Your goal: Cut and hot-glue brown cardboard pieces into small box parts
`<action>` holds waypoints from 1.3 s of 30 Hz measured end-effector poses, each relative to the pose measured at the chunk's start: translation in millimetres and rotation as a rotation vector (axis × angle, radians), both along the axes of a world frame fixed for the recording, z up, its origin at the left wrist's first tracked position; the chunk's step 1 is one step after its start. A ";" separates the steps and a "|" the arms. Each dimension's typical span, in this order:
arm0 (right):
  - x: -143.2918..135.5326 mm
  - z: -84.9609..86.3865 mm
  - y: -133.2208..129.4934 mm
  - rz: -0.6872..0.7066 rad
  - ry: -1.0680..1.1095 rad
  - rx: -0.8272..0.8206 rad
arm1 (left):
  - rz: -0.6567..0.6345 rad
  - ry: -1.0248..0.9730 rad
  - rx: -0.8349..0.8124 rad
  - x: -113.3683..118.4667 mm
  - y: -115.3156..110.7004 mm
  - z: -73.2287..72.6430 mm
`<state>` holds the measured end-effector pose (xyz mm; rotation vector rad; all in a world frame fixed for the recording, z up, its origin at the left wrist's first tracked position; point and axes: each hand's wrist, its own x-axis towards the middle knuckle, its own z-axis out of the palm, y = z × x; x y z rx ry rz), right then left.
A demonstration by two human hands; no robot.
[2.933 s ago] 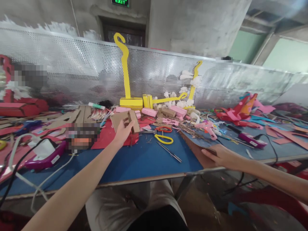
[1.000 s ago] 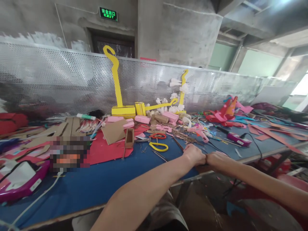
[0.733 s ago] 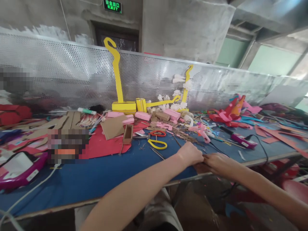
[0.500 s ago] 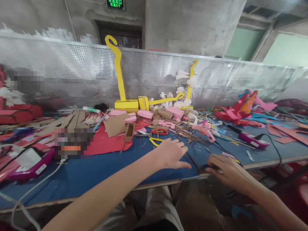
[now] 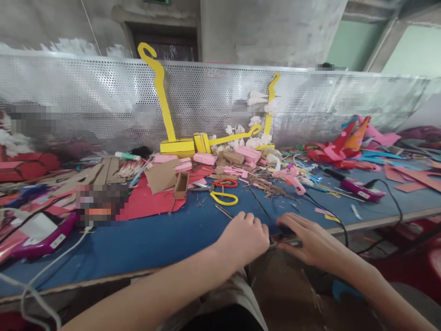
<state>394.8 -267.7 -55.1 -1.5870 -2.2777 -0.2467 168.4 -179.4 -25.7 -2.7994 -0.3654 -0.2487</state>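
Note:
My left hand (image 5: 245, 234) is closed at the front edge of the blue table (image 5: 155, 243), knuckles up; what its fingers hold is hidden. A thin metal-looking rod (image 5: 223, 211) points out just beyond its knuckles; whether the hand holds it, I cannot tell. Close by on the right, my right hand (image 5: 306, 236) has thumb and fingers bent around something dark at the table edge, too unclear to name. Beyond the left hand lie yellow-handled scissors (image 5: 223, 198) and an orange-handled tool (image 5: 224, 183).
A pink glue gun (image 5: 291, 177) lies right of centre, its black cord running to the front edge. Yellow hook-shaped pieces (image 5: 164, 105) stand against the perforated metal screen (image 5: 213, 101). Left are red sheet (image 5: 148, 204), a small cardboard box (image 5: 181, 185) and a purple device (image 5: 51, 241).
My left hand has gone from spread fingers to closed, drawing back towards the table edge and uncovering the yellow-handled scissors. My right hand has moved left, close to it.

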 end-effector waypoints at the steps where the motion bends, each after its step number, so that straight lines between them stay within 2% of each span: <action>1: -3.2 -0.2 2.1 0.012 -0.060 0.055 | 0.046 -0.043 0.036 1.3 -6.1 -5.3; 5: -17.6 -1.5 18.9 0.086 -0.384 0.255 | 0.147 -0.229 0.144 3.2 -14.5 -20.8; 7: -22.4 -1.1 28.5 0.131 -0.517 0.285 | 0.173 -0.210 0.134 0.9 -9.5 -22.5; 9: -22.9 -0.6 36.0 0.184 -0.581 0.291 | 0.145 -0.133 0.095 -2.1 -2.5 -21.9; 14: -10.7 -3.1 44.1 0.290 -0.604 0.287 | 0.023 0.007 -0.024 -4.0 8.2 -20.5; 23: -3.7 4.8 47.9 0.410 -0.539 0.274 | -0.015 0.032 0.017 2.2 9.3 -20.0; 27: -7.8 6.1 48.1 0.434 -0.491 0.290 | -0.031 0.041 -0.035 3.9 9.9 -18.2; 30: -3.0 5.9 38.7 0.411 -0.457 0.250 | 0.005 0.077 -0.123 -1.4 6.1 -6.7; 34: 13.9 18.0 25.4 0.338 -0.296 0.140 | 0.021 0.025 -0.236 -29.7 11.4 27.3; 37: 10.5 41.6 39.8 0.239 -0.195 0.103 | 0.093 -0.107 -0.132 -62.5 39.5 58.2; 39: -5.9 61.6 67.1 0.208 -0.172 0.118 | 0.173 -0.173 -0.109 -83.9 69.5 73.9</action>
